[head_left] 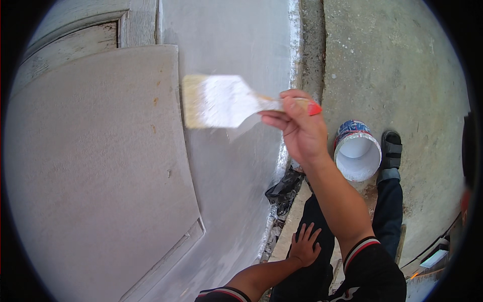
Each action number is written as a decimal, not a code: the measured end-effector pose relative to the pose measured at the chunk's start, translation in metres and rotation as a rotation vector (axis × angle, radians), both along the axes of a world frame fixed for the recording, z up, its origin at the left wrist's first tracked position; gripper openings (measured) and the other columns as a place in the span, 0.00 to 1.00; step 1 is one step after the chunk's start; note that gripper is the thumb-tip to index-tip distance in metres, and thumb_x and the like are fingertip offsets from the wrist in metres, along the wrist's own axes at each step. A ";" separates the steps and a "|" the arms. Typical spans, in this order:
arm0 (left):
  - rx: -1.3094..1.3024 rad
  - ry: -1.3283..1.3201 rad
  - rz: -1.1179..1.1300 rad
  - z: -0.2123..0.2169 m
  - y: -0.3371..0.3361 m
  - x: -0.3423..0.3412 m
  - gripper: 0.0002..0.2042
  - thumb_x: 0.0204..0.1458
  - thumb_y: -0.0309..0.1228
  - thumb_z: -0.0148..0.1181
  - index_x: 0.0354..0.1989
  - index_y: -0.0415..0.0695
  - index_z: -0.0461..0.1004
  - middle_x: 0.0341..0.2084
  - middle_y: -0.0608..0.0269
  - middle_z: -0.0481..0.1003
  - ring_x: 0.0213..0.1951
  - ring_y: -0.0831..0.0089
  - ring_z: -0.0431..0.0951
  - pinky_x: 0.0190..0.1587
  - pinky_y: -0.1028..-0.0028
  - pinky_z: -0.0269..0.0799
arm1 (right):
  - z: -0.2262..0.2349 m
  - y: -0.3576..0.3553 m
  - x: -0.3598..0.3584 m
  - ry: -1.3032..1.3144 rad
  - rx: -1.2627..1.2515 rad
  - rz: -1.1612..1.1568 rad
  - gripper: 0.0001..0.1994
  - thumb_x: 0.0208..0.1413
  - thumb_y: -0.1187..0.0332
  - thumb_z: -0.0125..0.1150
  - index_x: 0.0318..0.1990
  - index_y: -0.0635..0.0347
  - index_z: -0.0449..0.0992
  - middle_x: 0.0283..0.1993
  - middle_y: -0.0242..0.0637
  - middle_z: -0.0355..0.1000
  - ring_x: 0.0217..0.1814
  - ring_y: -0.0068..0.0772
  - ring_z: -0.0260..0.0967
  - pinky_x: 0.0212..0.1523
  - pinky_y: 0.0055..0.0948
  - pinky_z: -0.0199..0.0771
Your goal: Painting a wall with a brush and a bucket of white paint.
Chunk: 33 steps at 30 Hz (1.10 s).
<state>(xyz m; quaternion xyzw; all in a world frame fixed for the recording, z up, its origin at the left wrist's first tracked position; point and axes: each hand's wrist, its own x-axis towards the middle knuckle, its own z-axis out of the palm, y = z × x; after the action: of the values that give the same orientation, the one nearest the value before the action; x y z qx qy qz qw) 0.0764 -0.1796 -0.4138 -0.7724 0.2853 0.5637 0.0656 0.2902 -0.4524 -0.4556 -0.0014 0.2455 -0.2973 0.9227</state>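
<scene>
My right hand [302,121] is closed round the wooden handle of a wide paintbrush [226,100], whose handle end is red. White paint covers the brush's middle, and its pale yellow bristles point left. They are in front of the grey wall [231,166], close to the edge of a large pale panel [100,146]; whether they touch is unclear. Resting on my thigh with fingers spread, my left hand [305,245] holds nothing. A paint bucket [358,156], white inside with a blue and red outside, stands on the ground to the right of my right forearm.
Crumpled black plastic [285,190] lies at the foot of the wall, beside a white-smeared edge. My sandalled foot [391,150] is right next to the bucket on the concrete ground [392,65]. At upper left there is a weathered wooden frame [138,25].
</scene>
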 end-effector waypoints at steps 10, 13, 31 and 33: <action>-0.024 -0.004 0.009 0.000 0.000 -0.005 0.27 0.50 0.39 0.47 0.62 0.57 0.55 0.65 0.58 0.46 0.67 0.54 0.43 0.60 0.44 0.43 | -0.071 0.030 -0.036 0.526 -0.200 0.057 0.09 0.54 0.73 0.58 0.40 0.68 0.72 0.37 0.41 0.73 0.38 0.31 0.74 0.38 0.24 0.77; -0.042 -0.012 0.012 0.001 -0.003 -0.009 0.26 0.50 0.39 0.47 0.60 0.53 0.58 0.64 0.56 0.48 0.66 0.54 0.43 0.60 0.45 0.42 | -0.053 0.051 -0.030 0.570 -0.438 0.048 0.07 0.54 0.75 0.58 0.39 0.69 0.73 0.35 0.38 0.72 0.34 0.23 0.71 0.32 0.18 0.72; -0.004 0.031 0.011 0.001 -0.004 -0.020 0.27 0.50 0.39 0.47 0.61 0.52 0.55 0.65 0.55 0.46 0.66 0.52 0.42 0.60 0.44 0.41 | -0.104 0.054 -0.043 0.519 -0.066 0.070 0.07 0.54 0.74 0.58 0.39 0.68 0.72 0.36 0.41 0.72 0.38 0.33 0.74 0.39 0.27 0.80; -0.029 0.024 0.021 -0.001 -0.003 -0.023 0.27 0.50 0.39 0.47 0.61 0.51 0.56 0.65 0.55 0.47 0.66 0.53 0.43 0.60 0.44 0.42 | -0.105 0.062 -0.042 0.554 -0.079 0.060 0.08 0.54 0.74 0.58 0.39 0.68 0.72 0.36 0.39 0.73 0.37 0.31 0.74 0.38 0.23 0.77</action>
<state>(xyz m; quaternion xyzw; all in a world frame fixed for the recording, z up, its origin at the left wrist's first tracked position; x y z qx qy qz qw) 0.0535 -0.1824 -0.4145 -0.7694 0.2862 0.5693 0.0453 0.2482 -0.3900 -0.5607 -0.1259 0.4765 -0.2675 0.8280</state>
